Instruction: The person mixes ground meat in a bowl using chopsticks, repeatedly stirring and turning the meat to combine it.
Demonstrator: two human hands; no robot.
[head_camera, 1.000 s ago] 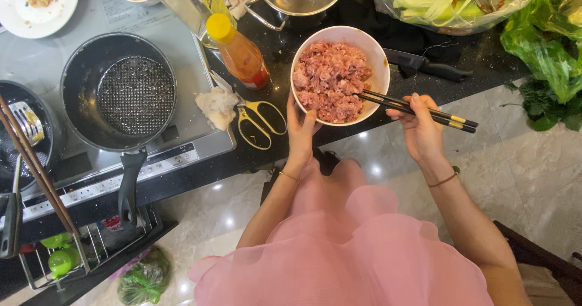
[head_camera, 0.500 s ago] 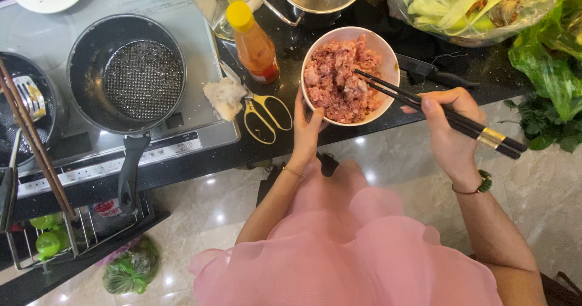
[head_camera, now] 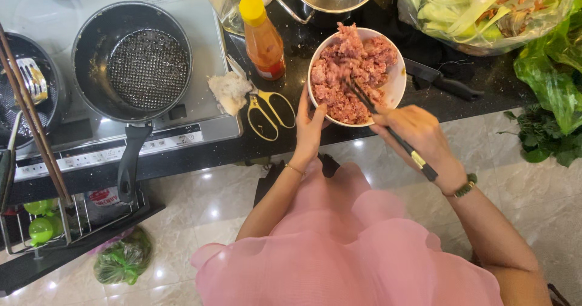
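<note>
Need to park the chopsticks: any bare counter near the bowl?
Little. A dark strip of counter lies bare below the scissors, beside the left hand. Around the bowl it's crowded: sauce bottle, knife, bagged greens.

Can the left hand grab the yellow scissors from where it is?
Probably yes. The left hand rests on the bowl's near side, and the yellow scissors lie on the dark counter just beside it, with nothing lying between them.
</note>
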